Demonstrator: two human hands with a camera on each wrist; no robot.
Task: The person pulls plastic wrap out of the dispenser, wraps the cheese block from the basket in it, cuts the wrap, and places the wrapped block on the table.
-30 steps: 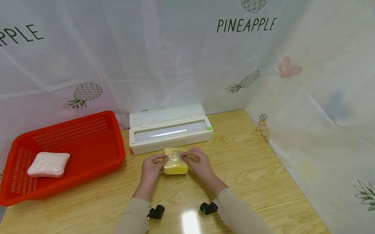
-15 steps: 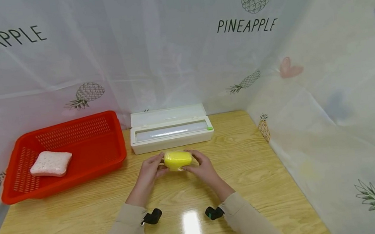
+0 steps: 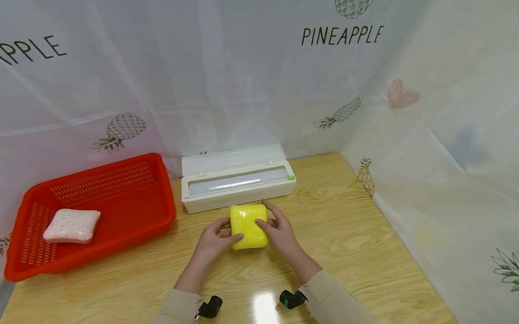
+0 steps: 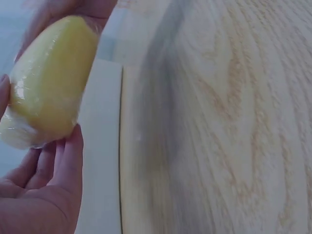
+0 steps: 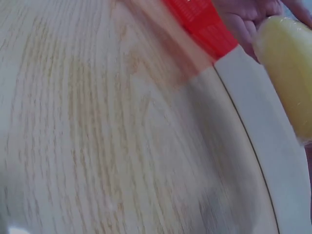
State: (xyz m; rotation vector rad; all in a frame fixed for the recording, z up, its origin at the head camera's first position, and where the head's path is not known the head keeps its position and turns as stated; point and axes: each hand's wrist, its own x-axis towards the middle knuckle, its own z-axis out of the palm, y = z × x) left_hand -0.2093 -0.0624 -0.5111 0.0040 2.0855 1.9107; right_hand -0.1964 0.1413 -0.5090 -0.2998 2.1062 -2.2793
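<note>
A yellow sponge (image 3: 248, 228) wrapped in clear cling film is held up in front of the white box, its broad face turned to the head camera. My left hand (image 3: 213, 241) grips its left side, thumb across the front and fingers behind. On the right side my right hand (image 3: 280, 230) pinches it, thumb on the front face. In the left wrist view the film on the sponge (image 4: 56, 73) gathers at one end, where the fingers of my left hand (image 4: 48, 195) support it. The right wrist view shows the sponge (image 5: 287, 73) at its right edge.
Behind the hands a long white cling film box (image 3: 239, 192) stands with its lid raised, a film roll inside. A red basket (image 3: 151, 226) at the left holds a pale pink sponge (image 3: 72, 226). Wooden table (image 3: 89, 323) lies below; patterned curtains hang behind and at the right.
The sponge, low on the table under both hands' fingertips a second ago, has been lifted and turned over. Its smooth face now shows, and both hands have taken a firmer grip on its sides.
</note>
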